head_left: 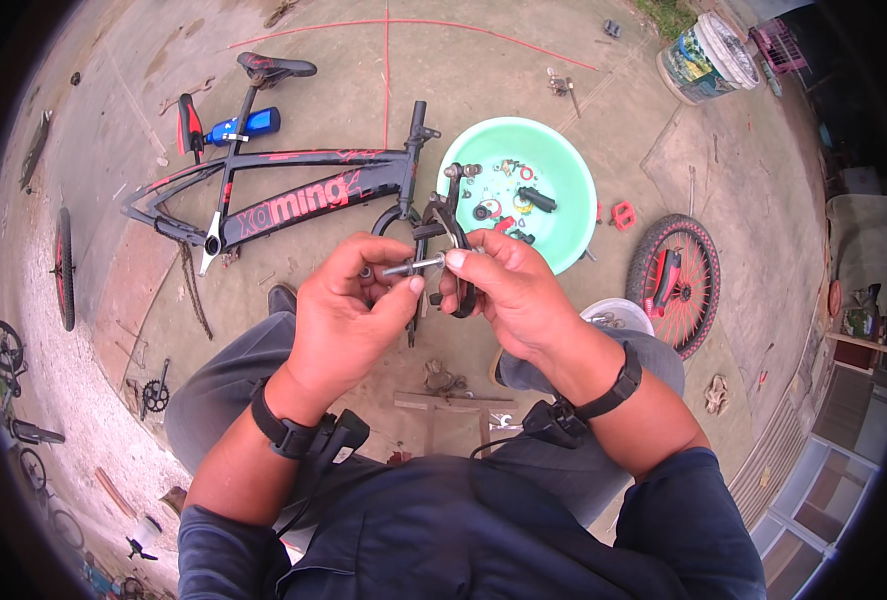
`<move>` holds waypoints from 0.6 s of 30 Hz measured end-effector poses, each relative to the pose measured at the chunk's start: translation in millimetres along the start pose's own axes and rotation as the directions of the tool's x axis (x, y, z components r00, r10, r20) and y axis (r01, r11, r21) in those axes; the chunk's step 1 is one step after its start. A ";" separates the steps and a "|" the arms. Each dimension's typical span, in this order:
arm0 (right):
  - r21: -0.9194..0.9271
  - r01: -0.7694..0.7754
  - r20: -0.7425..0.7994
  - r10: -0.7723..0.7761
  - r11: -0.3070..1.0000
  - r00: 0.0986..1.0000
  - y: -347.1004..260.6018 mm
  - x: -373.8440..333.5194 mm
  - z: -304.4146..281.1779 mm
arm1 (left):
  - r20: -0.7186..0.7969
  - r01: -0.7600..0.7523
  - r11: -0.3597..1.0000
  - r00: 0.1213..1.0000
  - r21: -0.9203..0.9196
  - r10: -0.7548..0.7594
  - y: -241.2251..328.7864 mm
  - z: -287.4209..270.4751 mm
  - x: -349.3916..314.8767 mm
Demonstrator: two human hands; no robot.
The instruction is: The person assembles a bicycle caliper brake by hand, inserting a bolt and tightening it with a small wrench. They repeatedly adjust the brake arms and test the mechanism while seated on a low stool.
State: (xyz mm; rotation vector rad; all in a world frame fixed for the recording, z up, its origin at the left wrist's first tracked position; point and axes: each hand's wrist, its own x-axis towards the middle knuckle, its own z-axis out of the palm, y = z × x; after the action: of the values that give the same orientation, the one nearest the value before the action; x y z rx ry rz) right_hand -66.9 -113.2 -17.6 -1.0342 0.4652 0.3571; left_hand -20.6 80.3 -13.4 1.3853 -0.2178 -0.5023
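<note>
Close together in front of me, my two hands meet around small bike parts. My right hand [512, 288] is closed on a black curved bicycle brake caliper [450, 212], which stands up past the fingers. A silver bolt [428, 264] with a grey sleeve on it lies across the gap between both hands. The thumb and fingers of my left hand [349, 312] pinch its sleeved end, while my right thumb touches the other end. Another small round part [367, 272] shows among my left fingers. Just beyond lies a black and red bike frame [314, 158], its fork partly behind my hands.
A pale green basin [590, 190] with loose small parts stands beyond my right hand. A spoked wheel [704, 262], a red pedal [624, 215] and a small white bowl [646, 318] lie rightward. To the left are a chain [196, 292] and a crankset [157, 394]. A bucket [692, 72] stands far right.
</note>
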 end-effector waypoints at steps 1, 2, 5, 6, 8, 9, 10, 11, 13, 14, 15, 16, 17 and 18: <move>0.009 0.001 0.004 -0.001 1.000 1.000 -0.3 0.0 -0.6 | -0.004 0.016 1.000 1.000 -0.016 -0.016 1.4 -1.2 0.0; 0.016 -0.003 0.002 0.003 1.000 1.000 -0.7 -0.2 -1.1 | -0.008 0.031 0.999 0.999 -0.022 -0.032 2.4 -2.2 0.2; 0.037 -0.004 0.000 0.003 0.999 1.000 -1.2 -0.4 -1.7 | -0.011 0.071 0.995 0.997 -0.071 -0.072 4.6 -6.5 0.7; 0.044 -0.002 0.001 0.002 0.999 1.000 -1.4 -0.4 -1.6 | 0.001 0.087 0.991 0.996 -0.100 -0.087 5.5 -8.4 0.8; 0.052 -0.005 0.003 0.005 0.999 1.000 -1.5 -1.0 -1.8 | 0.016 0.090 0.987 0.996 -0.133 -0.089 5.5 -9.4 0.7; 0.058 -0.001 0.011 0.001 0.998 1.000 -1.5 -1.0 -1.8 | 0.019 0.077 0.988 0.997 -0.137 -0.075 5.4 -9.5 0.6; 0.055 -0.002 0.003 0.002 0.999 1.000 -1.3 -0.7 -1.4 | 0.022 0.064 0.988 0.998 -0.140 -0.061 5.4 -9.5 0.6; 0.054 0.002 0.002 -0.002 0.999 1.000 -0.8 -0.6 -1.1 | 0.014 0.065 0.989 0.998 -0.136 -0.064 5.4 -9.3 0.3; 0.052 0.008 -0.002 -0.008 0.999 1.000 -0.2 -0.4 -0.8 | -0.001 0.068 0.989 0.998 -0.129 -0.069 5.5 -9.1 -0.2; 0.052 0.010 -0.005 -0.010 0.999 1.000 -0.1 -0.3 -1.0 | -0.011 0.054 0.992 0.998 -0.117 -0.055 5.6 -9.4 -0.2; 0.052 0.013 -0.007 -0.012 0.999 1.000 -0.1 -0.1 -1.2 | -0.021 0.039 0.994 0.999 -0.106 -0.041 5.7 -10.0 0.0; 0.054 0.012 -0.021 -0.011 0.998 1.000 -0.3 0.0 -1.5 | -0.031 0.023 0.995 0.999 -0.093 -0.026 5.8 -10.8 0.3; 0.058 0.012 -0.033 -0.010 0.998 0.999 -0.5 0.1 -1.9 | -0.031 0.028 0.993 0.999 -0.115 -0.032 6.0 -12.4 0.8; 0.062 0.011 -0.045 -0.008 0.998 0.999 -0.8 0.2 -2.1 | -0.031 0.033 0.990 0.999 -0.137 -0.038 6.2 -14.5 1.8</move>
State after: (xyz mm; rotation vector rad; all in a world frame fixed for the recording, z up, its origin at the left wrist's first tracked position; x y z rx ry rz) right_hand -66.7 -115.3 -18.0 -0.9854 0.5089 0.3095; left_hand -11.5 92.9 -10.3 1.2648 -0.1295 -0.5141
